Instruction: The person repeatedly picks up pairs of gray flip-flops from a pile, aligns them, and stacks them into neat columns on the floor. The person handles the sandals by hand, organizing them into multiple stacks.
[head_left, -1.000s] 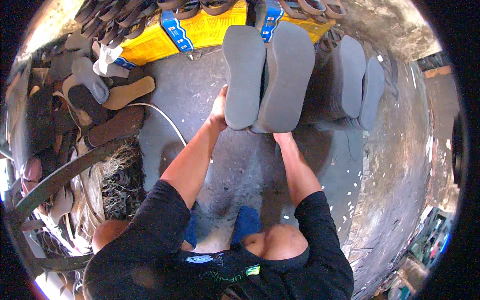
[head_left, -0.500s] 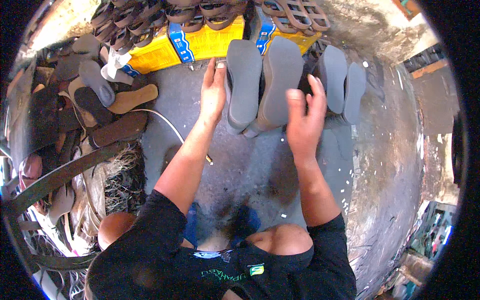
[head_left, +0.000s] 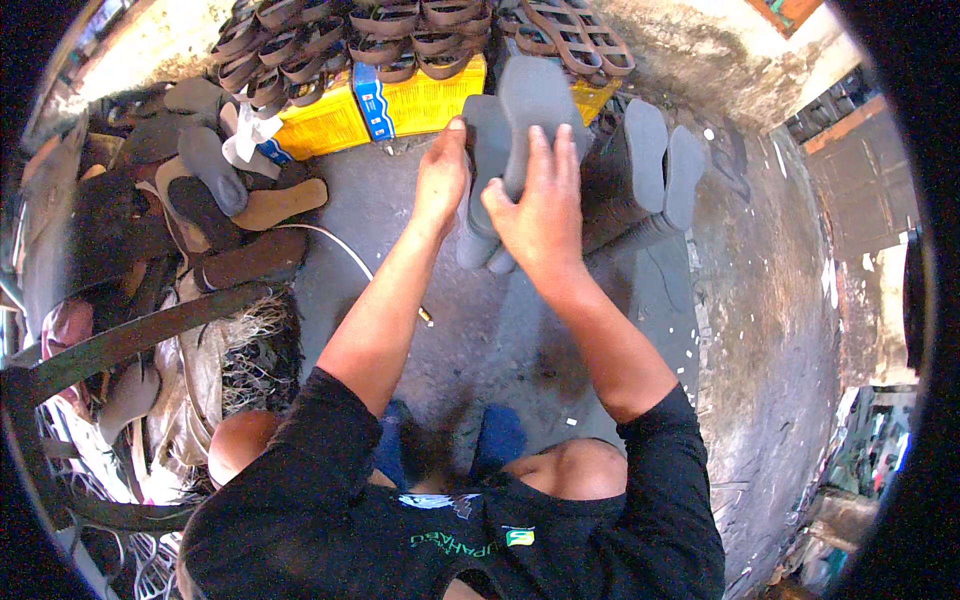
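Note:
Two tall stacks of grey foam shoe soles stand side by side in front of me. My left hand [head_left: 442,182] is upright along the left side of the left sole stack [head_left: 487,130], thumb stretched up, the other fingers partly hidden; it holds nothing that I can see. My right hand [head_left: 540,215] grips the grey sole stack [head_left: 535,88] beside it, thumb on its left edge and fingers flat over the top face. This stack leans over the left one, covering part of it. How many soles the hand holds is hidden.
Two more grey sole stacks [head_left: 646,155] stand at the right, near a worn wall. Behind are yellow boxes [head_left: 435,100] topped with brown sandals [head_left: 440,45]. Loose soles [head_left: 285,200] pile at the left by a dark curved bar [head_left: 150,330]. A thin hose [head_left: 350,250] crosses the floor.
My right hand has moved left and closed on the second stack, which has shifted up and left over the first. My left hand has moved slightly right, against the left stack.

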